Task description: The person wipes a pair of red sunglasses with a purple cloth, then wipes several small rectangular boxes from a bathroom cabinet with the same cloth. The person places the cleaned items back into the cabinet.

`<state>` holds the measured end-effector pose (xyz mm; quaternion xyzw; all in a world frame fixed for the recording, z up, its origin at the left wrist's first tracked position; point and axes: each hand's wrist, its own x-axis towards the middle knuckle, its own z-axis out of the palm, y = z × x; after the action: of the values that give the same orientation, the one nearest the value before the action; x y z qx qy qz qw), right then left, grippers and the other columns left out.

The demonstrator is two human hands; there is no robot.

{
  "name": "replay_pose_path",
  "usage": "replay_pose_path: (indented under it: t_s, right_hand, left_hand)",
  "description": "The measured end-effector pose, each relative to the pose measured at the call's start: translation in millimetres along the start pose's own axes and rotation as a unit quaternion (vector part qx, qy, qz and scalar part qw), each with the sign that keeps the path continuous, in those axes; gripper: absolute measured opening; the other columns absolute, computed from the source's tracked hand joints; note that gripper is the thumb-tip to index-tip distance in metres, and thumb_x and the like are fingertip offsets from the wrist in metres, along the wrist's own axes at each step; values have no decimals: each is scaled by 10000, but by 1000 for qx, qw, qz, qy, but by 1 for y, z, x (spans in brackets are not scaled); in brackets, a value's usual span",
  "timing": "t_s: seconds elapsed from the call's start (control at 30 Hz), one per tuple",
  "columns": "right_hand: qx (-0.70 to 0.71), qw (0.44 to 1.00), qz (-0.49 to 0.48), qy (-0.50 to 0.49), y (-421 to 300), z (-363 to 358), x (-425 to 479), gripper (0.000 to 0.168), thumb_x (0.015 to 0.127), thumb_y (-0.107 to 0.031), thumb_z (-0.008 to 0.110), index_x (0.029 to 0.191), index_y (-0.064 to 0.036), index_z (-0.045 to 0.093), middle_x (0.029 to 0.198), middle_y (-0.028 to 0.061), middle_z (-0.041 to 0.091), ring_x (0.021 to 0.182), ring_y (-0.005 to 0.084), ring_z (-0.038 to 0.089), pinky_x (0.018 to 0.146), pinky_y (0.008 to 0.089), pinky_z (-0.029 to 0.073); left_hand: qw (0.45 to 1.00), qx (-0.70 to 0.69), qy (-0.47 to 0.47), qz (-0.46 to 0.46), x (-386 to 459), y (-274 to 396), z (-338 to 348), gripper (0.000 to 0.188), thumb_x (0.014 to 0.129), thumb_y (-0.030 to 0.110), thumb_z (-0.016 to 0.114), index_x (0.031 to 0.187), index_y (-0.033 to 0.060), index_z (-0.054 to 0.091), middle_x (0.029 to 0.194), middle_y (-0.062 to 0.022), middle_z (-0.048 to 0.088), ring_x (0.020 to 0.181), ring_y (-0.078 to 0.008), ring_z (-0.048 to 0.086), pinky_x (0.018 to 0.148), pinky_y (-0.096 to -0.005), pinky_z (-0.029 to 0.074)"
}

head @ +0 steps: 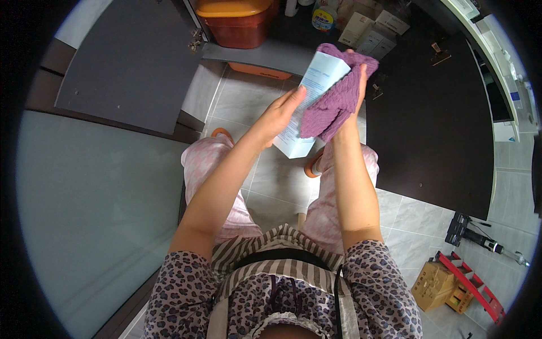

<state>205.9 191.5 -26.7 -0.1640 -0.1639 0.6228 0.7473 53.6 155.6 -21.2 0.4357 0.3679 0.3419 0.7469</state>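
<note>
A long pale-blue carton [325, 70] with small print is held up at a tilt before me, above the tiled floor. My left hand [279, 115] grips its left side, with the thumb lying on the printed face. On the other side, my right hand [355, 108] holds a folded purple cloth [332, 106] against the carton. The cloth covers much of the carton's right side and hides part of the right hand's fingers.
An open cabinet stands ahead, its dark doors [131, 63] swung out left and right [427, 127]. On its shelf [258, 59] are a red-brown bin [237, 31] with a yellow lid, a cleaner bottle [324, 19] and several white boxes [374, 38]. A red stepladder [472, 284] and cardboard boxes [432, 284] lie lower right.
</note>
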Motion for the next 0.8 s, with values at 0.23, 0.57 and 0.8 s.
replay_pose_path:
  t_s: [0.23, 0.57, 0.8]
  right_hand:
    - [-162, 975, 149, 16, 40, 11, -39, 595, 805, -443, 615, 1213, -46, 444, 1068, 84, 522, 954, 186, 530, 827, 322, 442]
    - [-268, 962, 40, -34, 45, 21, -45, 678, 819, -277, 620, 1344, -31, 268, 1239, 105, 433, 1134, 199, 432, 988, 326, 323]
    - [-157, 987, 19, 41, 21, 8, -21, 571, 912, -489, 418, 1335, -110, 362, 1202, 50, 504, 1057, 175, 509, 914, 313, 397]
  left_hand:
    - [951, 57, 235, 194, 18, 10, -16, 555, 945, 452, 374, 1329, 52, 396, 1338, -101, 410, 1244, -218, 362, 1038, -306, 248]
    - [940, 74, 110, 315, 19, 18, -24, 524, 891, 179, 563, 1333, -24, 370, 1299, -118, 441, 1159, -161, 439, 979, -282, 333]
    - [982, -41, 36, 180, 17, -4, -4, 496, 955, 235, 448, 1374, 8, 309, 1382, -85, 359, 1256, -154, 340, 1029, -277, 271]
